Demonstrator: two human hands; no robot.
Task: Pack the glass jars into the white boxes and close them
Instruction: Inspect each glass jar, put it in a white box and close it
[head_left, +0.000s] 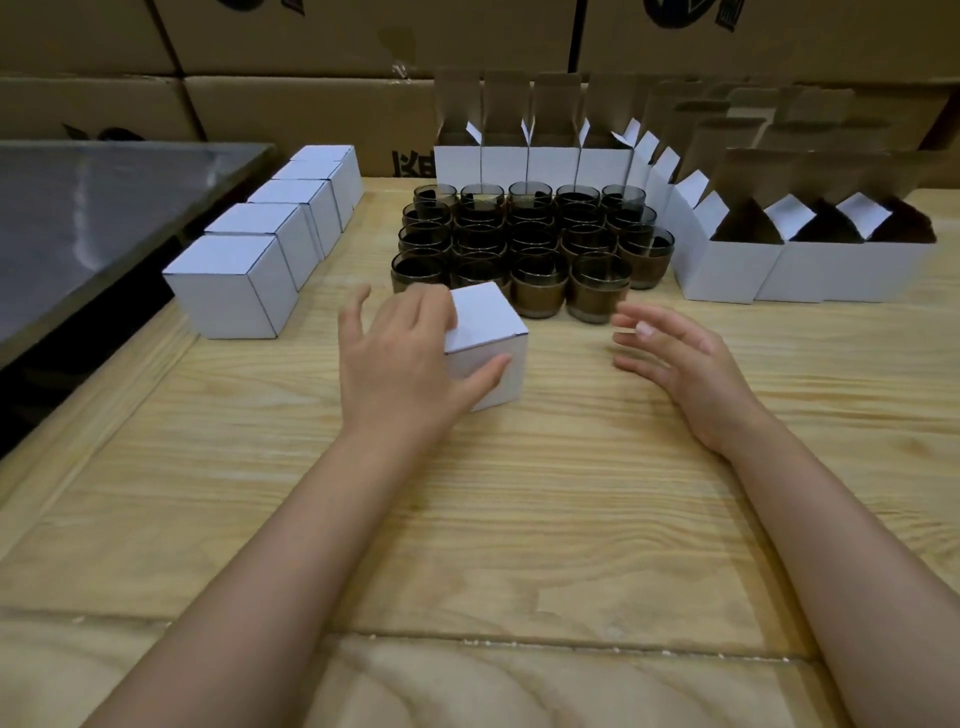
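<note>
A closed white box (491, 332) stands on the wooden table just in front of a block of several dark glass jars (530, 244). My left hand (400, 358) holds this box from its left side, thumb on the front face and fingers over the top edge. My right hand (675, 364) hovers to the right of the box, fingers relaxed, holding nothing. A row of several closed white boxes (260, 249) runs along the left. Open white boxes (800, 260) with raised flaps stand behind and to the right of the jars.
A grey metal surface (104, 218) lies beyond the table's left edge. Large brown cartons (311, 62) are stacked along the back. Bare wooden table top (519, 519) stretches in front of my hands.
</note>
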